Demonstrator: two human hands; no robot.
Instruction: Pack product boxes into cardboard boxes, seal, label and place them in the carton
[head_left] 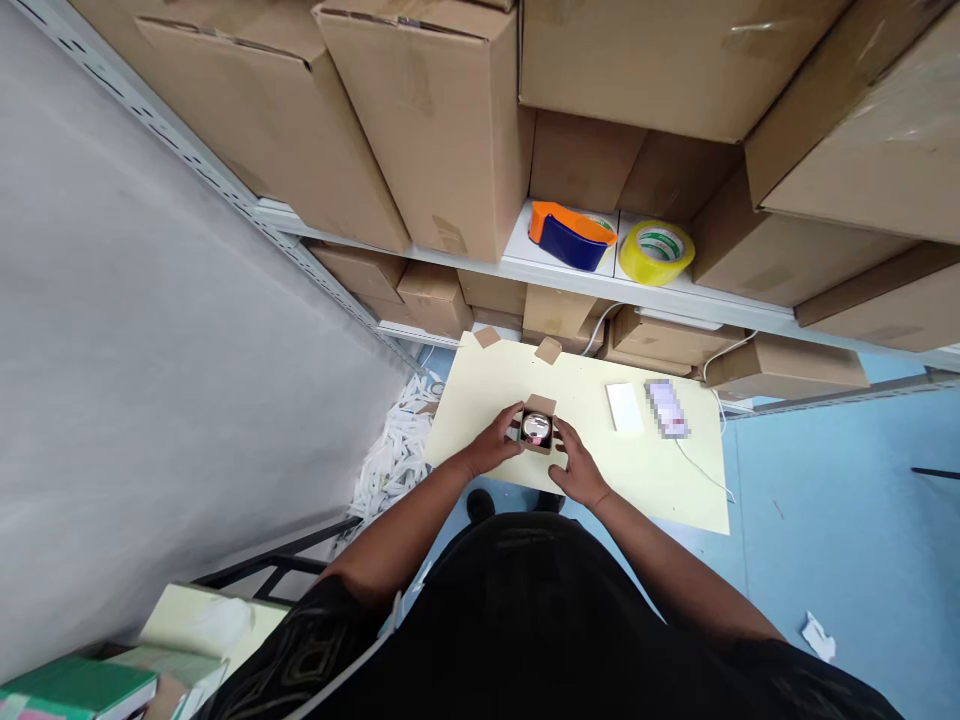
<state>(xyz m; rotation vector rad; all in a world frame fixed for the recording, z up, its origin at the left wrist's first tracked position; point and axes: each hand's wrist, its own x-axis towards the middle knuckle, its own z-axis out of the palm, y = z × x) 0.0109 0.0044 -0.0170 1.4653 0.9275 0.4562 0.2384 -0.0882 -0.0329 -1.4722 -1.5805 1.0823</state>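
Note:
A small cardboard box [541,404] stands with its top flaps up near the front edge of the pale yellow table [592,470]. Inside it sits a shiny, round silver object [535,427] with a pinkish patch; its kind is unclear. My left hand [496,441] grips the box's left side, thumb toward the near corner and fingers toward the far one. Against the right side rest the fingertips of my right hand [577,466], curved, with the thumb held apart from the box.
To the right lie a white box [624,407] and a blurred phone [666,408] with a cable. Cardboard pieces [548,350] lie at the far edge. Above, a shelf [517,262] bears large cartons, a tape dispenser [574,237] and yellow tape [656,252]. White scraps [394,455] cover the left floor.

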